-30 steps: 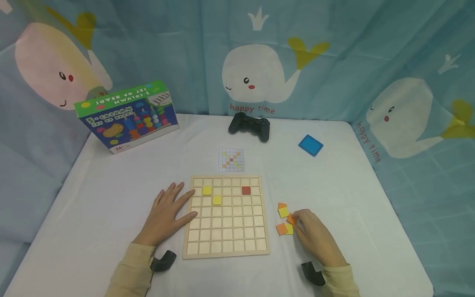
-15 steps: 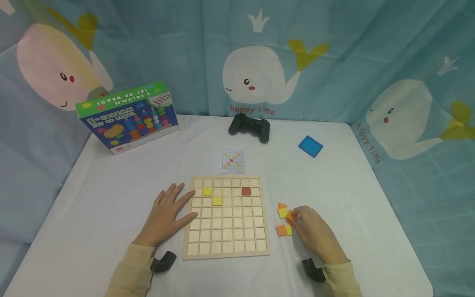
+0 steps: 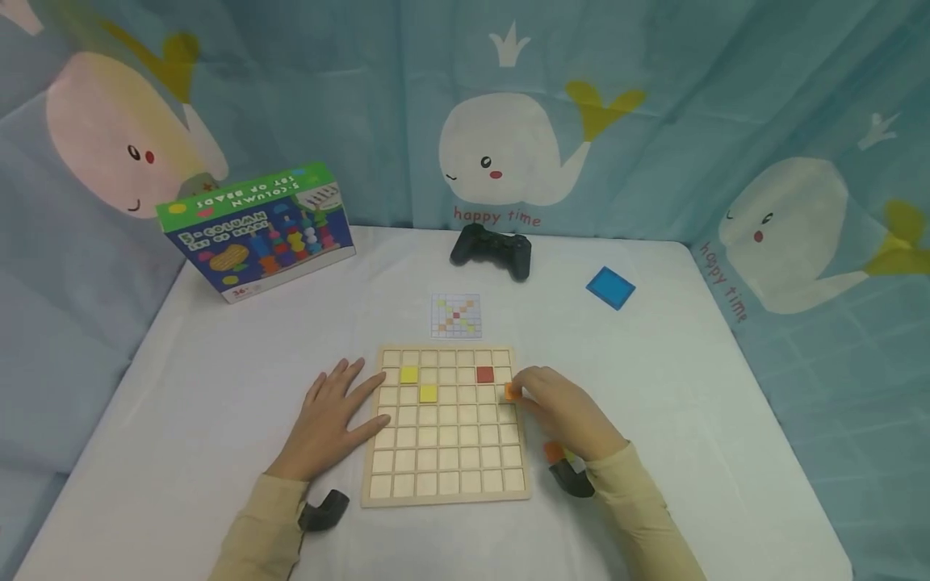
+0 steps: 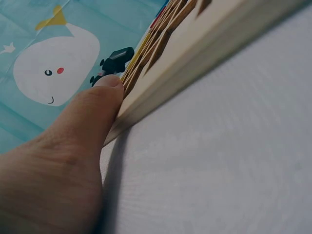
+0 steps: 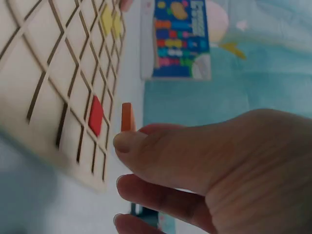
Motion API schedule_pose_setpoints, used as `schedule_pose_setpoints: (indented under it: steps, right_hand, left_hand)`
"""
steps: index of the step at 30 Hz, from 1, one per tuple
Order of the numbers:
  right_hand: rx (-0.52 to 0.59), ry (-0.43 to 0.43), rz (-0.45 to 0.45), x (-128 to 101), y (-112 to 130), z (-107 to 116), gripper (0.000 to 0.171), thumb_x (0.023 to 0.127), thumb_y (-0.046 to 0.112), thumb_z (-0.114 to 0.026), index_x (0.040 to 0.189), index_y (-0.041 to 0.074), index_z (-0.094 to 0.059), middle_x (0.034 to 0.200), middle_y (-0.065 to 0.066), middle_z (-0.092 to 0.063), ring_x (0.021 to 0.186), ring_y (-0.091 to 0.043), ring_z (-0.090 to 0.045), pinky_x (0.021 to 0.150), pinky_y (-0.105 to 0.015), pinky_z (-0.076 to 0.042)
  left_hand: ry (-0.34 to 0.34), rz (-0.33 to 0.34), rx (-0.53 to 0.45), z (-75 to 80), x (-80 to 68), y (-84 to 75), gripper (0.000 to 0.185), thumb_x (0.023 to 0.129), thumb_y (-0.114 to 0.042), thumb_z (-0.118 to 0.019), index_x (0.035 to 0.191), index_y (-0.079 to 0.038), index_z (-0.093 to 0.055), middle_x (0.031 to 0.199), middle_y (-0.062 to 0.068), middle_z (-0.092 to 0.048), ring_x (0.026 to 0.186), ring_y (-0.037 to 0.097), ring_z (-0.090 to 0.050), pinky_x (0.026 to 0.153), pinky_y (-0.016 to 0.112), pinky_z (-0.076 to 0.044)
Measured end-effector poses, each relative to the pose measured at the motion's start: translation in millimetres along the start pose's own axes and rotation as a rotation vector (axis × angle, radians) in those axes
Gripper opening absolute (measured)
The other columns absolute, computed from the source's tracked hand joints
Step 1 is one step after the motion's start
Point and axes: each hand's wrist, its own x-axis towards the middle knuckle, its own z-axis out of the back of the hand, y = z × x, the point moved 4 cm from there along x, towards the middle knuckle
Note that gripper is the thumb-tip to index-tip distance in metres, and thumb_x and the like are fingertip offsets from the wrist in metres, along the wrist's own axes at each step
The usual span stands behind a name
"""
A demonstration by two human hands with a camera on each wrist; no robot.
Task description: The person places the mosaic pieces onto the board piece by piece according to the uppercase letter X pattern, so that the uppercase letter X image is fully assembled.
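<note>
A wooden grid board [image 3: 447, 460] lies flat on the white table. Two yellow tiles [image 3: 409, 374] and one red tile [image 3: 484, 374] sit in its squares. Between thumb and forefinger my right hand [image 3: 567, 410] pinches an orange tile [image 5: 127, 117], held above the board's right edge. Spread fingers of my left hand [image 3: 330, 424] rest at the board's left side, and in the left wrist view the thumb [image 4: 100, 105] touches its edge. Under my right wrist an orange tile [image 3: 554, 452] shows beside a bit of yellow; the arm hides the other loose tiles.
A printed pattern card [image 3: 456, 315] lies behind the board. Farther back are a black game controller [image 3: 492, 252] and a blue square piece [image 3: 610, 288]. A bead-set box [image 3: 261, 238] stands at the back left, before a whale-print curtain [image 3: 392, 105].
My right hand has picked up an orange tile from the loose group and carried it left and away from me to the board's right edge. The left hand has stayed in place.
</note>
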Motion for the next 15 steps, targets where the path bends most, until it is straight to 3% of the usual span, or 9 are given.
schedule_pose_setpoints:
  steps: [5, 11, 15]
  right_hand:
    - [0.018, 0.063, 0.067, 27, 11, -17, 0.012, 0.086, 0.018, -0.073, 0.093, 0.014, -0.063, 0.087, 0.005, -0.063, 0.081, -0.01, -0.055, 0.074, -0.025, -0.053]
    - [0.073, 0.017, 0.211, 41, 23, -32, 0.007, 0.087, 0.016, -0.071, 0.09, 0.014, -0.065, 0.086, 0.005, -0.063, 0.08, -0.009, -0.057, 0.073, -0.022, -0.052]
    - [0.052, 0.027, 0.218, 43, 23, -41, 0.006, 0.088, 0.014, -0.07, 0.092, 0.015, -0.065, 0.088, 0.008, -0.063, 0.082, -0.007, -0.058, 0.075, -0.021, -0.051]
  left_hand:
    - [-0.006, 0.003, 0.023, -0.9, 0.4, 1.6, 0.069, 0.085, -0.06, -0.06, 0.144, -0.027, -0.045, 0.154, 0.012, -0.032, 0.145, 0.035, -0.02, 0.115, 0.057, -0.013]
    - [-0.015, 0.001, 0.027, -1.6, -0.1, 2.8, 0.069, 0.085, -0.06, -0.06, 0.144, -0.027, -0.045, 0.154, 0.012, -0.032, 0.144, 0.035, -0.02, 0.115, 0.057, -0.014]
    - [-0.018, -0.011, 0.017, -2.0, 0.2, 1.5, 0.069, 0.085, -0.059, -0.061, 0.144, -0.027, -0.044, 0.154, 0.012, -0.032, 0.144, 0.035, -0.02, 0.115, 0.057, -0.014]
